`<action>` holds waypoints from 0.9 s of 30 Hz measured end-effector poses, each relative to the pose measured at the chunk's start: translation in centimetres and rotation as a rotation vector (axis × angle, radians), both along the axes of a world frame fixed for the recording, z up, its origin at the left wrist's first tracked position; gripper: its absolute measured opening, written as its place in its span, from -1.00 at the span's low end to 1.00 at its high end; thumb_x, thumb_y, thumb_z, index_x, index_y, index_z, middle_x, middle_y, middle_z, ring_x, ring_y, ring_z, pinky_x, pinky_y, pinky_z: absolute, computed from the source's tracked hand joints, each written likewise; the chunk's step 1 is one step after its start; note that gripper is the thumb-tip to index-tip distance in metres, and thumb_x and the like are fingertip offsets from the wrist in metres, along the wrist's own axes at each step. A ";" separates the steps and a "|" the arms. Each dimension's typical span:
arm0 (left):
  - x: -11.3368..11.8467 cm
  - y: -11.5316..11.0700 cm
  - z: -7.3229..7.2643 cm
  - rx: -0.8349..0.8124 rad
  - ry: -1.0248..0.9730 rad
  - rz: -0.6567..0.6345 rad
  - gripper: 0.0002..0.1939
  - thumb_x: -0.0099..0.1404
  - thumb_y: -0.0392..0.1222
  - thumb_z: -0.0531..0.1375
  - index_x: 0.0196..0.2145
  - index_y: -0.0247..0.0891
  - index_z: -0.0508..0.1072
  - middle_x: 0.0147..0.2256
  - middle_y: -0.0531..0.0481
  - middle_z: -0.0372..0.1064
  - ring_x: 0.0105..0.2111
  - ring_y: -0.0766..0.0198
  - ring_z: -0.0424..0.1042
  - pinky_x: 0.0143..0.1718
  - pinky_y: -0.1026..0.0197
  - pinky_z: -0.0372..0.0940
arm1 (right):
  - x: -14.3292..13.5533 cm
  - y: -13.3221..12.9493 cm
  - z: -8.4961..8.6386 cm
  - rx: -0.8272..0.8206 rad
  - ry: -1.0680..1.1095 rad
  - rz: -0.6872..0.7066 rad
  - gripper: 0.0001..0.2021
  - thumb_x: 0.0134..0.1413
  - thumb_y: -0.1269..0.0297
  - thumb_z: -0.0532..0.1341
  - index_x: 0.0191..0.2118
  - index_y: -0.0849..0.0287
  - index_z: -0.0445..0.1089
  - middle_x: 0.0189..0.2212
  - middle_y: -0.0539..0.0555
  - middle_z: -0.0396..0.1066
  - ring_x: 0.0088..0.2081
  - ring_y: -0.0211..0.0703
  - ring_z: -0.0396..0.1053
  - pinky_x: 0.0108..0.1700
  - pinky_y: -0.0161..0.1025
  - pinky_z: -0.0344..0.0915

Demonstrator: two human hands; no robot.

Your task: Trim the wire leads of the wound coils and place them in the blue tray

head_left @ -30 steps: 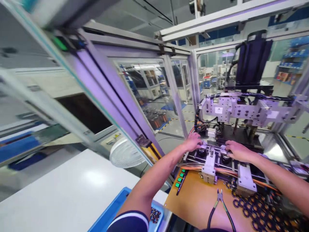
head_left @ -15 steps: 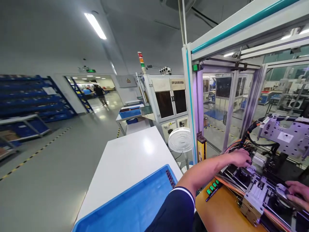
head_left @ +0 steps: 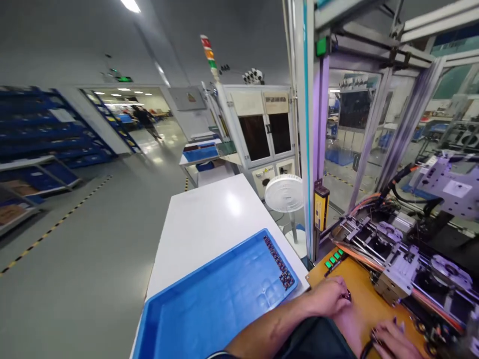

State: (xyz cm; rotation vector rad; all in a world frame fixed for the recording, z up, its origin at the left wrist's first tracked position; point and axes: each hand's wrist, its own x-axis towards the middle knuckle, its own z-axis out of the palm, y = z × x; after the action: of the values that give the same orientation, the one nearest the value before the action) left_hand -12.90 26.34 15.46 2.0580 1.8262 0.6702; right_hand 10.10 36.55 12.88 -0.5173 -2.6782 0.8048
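Over the orange-brown bench top (head_left: 359, 284), my left hand (head_left: 331, 296) is closed around a small dark part at its fingertips. My right hand (head_left: 396, 339) is low at the bottom right, its fingers bent around small dark parts I cannot make out clearly. Beyond both hands lies the machine fixture (head_left: 398, 274) with metal blocks and round silver seats (head_left: 451, 271). To the left, a blue tray (head_left: 209, 304) on a white table (head_left: 198, 224) holds several small dark parts (head_left: 279, 264) along its right side.
A white fan (head_left: 285, 193) stands beyond the table's right edge. The machine's upright frame post (head_left: 309, 124) carries a yellow sensor block (head_left: 321, 208). Green buttons (head_left: 334, 259) sit at the bench's left edge. A distant person (head_left: 144, 118) is near the doorway.
Both my hands have drawn back from the fixture to the bench top near me. The view has shifted down, showing more of the tray and its small parts.
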 end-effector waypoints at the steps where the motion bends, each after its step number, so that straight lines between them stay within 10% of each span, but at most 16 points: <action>1: 0.3 -0.1 -1.0 -0.025 0.006 0.006 -0.80 0.35 -0.09 0.18 -0.25 -0.28 0.49 -0.34 -0.01 0.47 -0.35 0.31 0.47 -0.27 0.23 0.41 | -0.9 -1.2 0.4 0.010 -0.007 0.003 -0.72 0.18 0.00 0.08 -0.37 -0.14 0.51 -0.42 0.14 0.45 -0.35 0.01 0.51 -0.35 -0.11 0.52; 5: 1.5 0.7 -4.1 -0.064 0.018 0.001 -0.73 0.38 -0.09 0.14 -0.05 -0.27 0.42 -0.08 -0.11 0.42 -0.18 0.22 0.46 -0.15 0.06 0.43 | -2.7 -3.1 1.2 0.074 -0.088 -0.042 -0.74 0.34 0.13 0.14 -0.01 0.18 0.37 -0.06 0.13 0.39 -0.14 -0.15 0.42 -0.08 -0.11 0.44; 12: 1.5 1.7 -6.1 0.086 0.066 -0.072 -0.77 0.39 -0.09 0.10 -0.25 -0.24 0.50 -0.21 -0.14 0.49 -0.22 0.15 0.51 -0.14 0.02 0.45 | 1.7 -2.0 2.0 0.132 -0.126 -0.250 -0.82 0.32 0.25 0.16 -0.08 0.19 0.43 -0.03 0.16 0.40 0.01 -0.04 0.37 0.09 0.00 0.32; 17: 1.2 5.2 0.8 0.296 0.068 -0.132 -0.73 0.34 0.04 0.12 -0.21 -0.16 0.50 -0.19 -0.13 0.52 -0.15 0.06 0.52 -0.06 -0.03 0.43 | 13.9 2.6 10.2 0.343 -0.245 -0.532 -0.74 0.32 0.24 0.06 -0.05 0.15 0.46 -0.02 0.17 0.42 0.05 0.00 0.33 0.17 -0.04 0.22; 22: 9.2 16.6 11.0 0.319 0.253 -0.441 -0.65 0.35 -0.04 0.13 -0.03 -0.30 0.45 -0.01 -0.26 0.42 0.04 -0.07 0.37 0.07 -0.20 0.27 | 24.9 10.9 15.5 0.362 -0.447 -0.844 -0.78 0.14 0.34 0.21 -0.14 0.33 0.49 -0.11 0.31 0.42 -0.05 0.13 0.37 0.06 -0.01 0.27; 27: 19.5 25.1 12.1 0.231 0.306 -0.647 -0.64 0.21 -0.13 0.30 -0.03 -0.21 0.48 0.17 -0.19 0.26 0.26 -0.10 0.08 0.17 -0.16 0.15 | 28.6 14.4 14.3 0.264 -0.556 -0.899 -0.76 -0.09 0.30 0.38 -0.23 0.24 0.52 -0.21 0.16 0.46 -0.16 -0.03 0.42 -0.09 -0.23 0.33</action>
State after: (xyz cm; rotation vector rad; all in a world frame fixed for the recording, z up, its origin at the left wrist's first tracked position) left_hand 6.63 51.42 27.55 2.8217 1.1098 0.4079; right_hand 38.70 50.98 27.14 -1.8815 -2.4588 0.0360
